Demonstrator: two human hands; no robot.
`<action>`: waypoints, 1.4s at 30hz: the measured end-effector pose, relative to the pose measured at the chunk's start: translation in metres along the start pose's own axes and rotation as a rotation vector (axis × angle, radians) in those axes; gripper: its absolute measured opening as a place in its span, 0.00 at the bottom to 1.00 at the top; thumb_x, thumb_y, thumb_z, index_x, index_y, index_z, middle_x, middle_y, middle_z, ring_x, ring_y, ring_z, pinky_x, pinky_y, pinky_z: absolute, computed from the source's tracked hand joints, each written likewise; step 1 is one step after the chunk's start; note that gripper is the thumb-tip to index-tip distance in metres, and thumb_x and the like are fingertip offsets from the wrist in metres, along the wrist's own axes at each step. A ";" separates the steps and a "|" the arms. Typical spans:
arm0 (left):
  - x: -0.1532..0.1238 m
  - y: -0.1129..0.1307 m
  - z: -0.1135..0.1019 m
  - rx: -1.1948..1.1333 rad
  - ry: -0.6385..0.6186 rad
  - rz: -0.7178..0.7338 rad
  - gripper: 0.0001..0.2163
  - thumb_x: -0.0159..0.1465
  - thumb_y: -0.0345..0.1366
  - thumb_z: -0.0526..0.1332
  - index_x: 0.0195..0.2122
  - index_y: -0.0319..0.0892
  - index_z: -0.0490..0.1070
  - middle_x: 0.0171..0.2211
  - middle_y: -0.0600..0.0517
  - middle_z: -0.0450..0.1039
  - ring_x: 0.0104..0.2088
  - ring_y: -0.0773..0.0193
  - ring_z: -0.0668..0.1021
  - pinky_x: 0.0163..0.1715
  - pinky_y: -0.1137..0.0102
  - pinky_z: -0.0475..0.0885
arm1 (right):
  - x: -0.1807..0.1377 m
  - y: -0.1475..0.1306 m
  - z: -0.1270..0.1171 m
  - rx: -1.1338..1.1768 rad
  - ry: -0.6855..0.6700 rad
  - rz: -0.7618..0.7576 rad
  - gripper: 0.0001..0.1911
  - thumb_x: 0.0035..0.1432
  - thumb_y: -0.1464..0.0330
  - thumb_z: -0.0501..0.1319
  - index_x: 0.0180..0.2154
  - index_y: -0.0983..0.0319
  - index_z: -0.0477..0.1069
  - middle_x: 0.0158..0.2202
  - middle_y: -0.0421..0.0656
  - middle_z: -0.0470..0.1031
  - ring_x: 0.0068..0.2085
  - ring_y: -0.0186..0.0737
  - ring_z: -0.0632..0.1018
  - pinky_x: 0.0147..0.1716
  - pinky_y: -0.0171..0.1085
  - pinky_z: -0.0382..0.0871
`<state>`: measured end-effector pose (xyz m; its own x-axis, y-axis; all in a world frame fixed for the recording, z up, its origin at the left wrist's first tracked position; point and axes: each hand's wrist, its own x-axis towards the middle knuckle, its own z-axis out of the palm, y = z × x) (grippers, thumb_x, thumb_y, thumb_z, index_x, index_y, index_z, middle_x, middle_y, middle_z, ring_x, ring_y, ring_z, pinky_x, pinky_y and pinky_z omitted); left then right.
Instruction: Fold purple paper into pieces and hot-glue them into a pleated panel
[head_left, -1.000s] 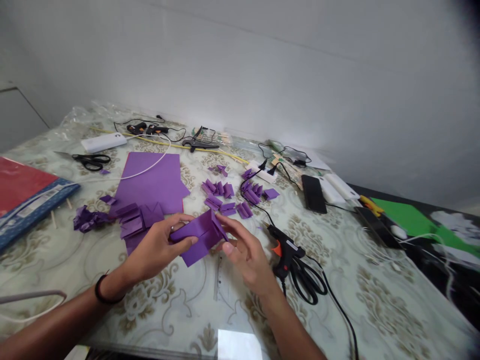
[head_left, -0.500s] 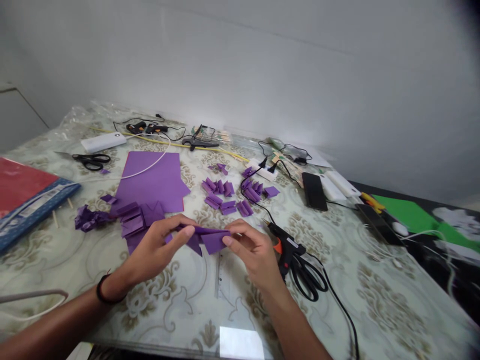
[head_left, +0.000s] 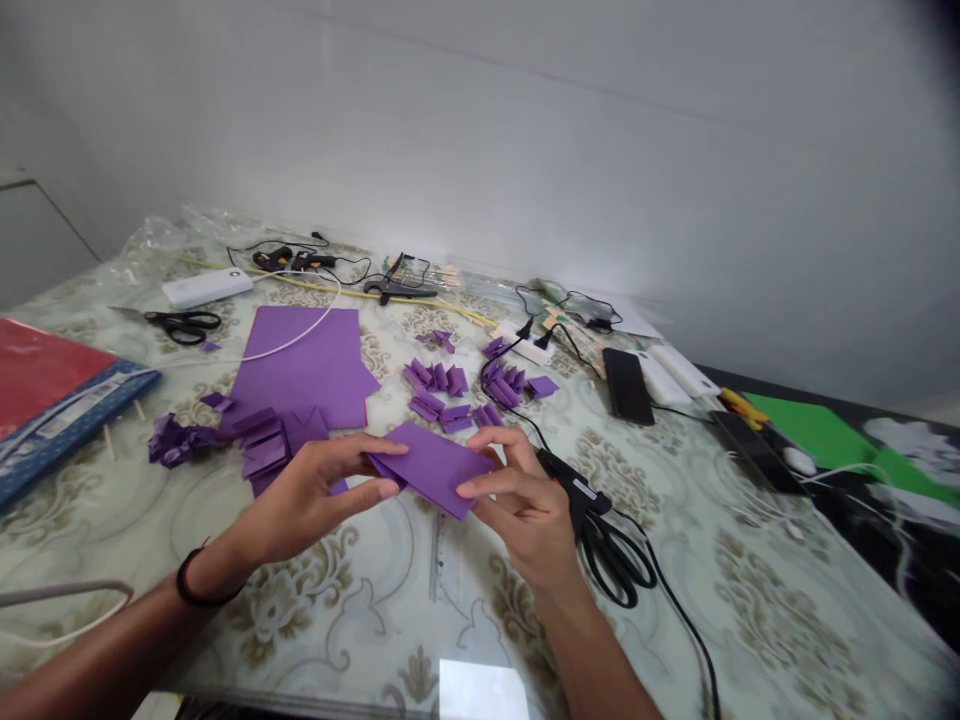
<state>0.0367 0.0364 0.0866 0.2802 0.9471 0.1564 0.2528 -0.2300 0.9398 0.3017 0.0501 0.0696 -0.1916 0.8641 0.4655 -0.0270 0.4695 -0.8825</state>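
A folded piece of purple paper (head_left: pixel 435 465) is held above the table between my two hands. My left hand (head_left: pixel 330 490) pinches its left end between thumb and fingers. At the right end, my right hand (head_left: pixel 525 500) grips the paper's edge with thumb and fingertips. Beyond it lie several small folded purple paper pieces (head_left: pixel 442 380). Left of my left hand are more folded purple pieces (head_left: pixel 262 445) and a crumpled purple paper (head_left: pixel 180 440). Purple sheets (head_left: pixel 300 360) lie flat behind them. A clear ruler (head_left: pixel 438 565) is partly visible below the held paper.
Right of my right hand lie a black glue gun (head_left: pixel 574 485), partly hidden, and black-handled scissors (head_left: pixel 615 560). A power strip (head_left: pixel 525 342), a phone (head_left: pixel 628 385) and cables sit farther back. Another pair of scissors (head_left: pixel 180 322) and a white power bank (head_left: pixel 208 287) are at the left.
The folded purple paper has turned from nearly edge-on, with flaps hanging down, to show a broad flat face. My right hand has shifted slightly right, its fingers re-placed on the edge.
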 end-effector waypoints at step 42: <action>-0.008 0.017 0.010 0.033 0.411 0.195 0.07 0.65 0.42 0.76 0.35 0.47 0.84 0.32 0.55 0.88 0.28 0.64 0.88 0.30 0.74 0.84 | -0.005 0.001 0.003 0.145 0.069 0.230 0.03 0.61 0.61 0.77 0.37 0.50 0.90 0.39 0.45 0.89 0.41 0.45 0.87 0.40 0.42 0.82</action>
<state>0.0482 0.0229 0.0984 -0.0636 0.8941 0.4434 0.2628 -0.4136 0.8717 0.2995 0.0459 0.0660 -0.1417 0.9576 0.2510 -0.1314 0.2331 -0.9635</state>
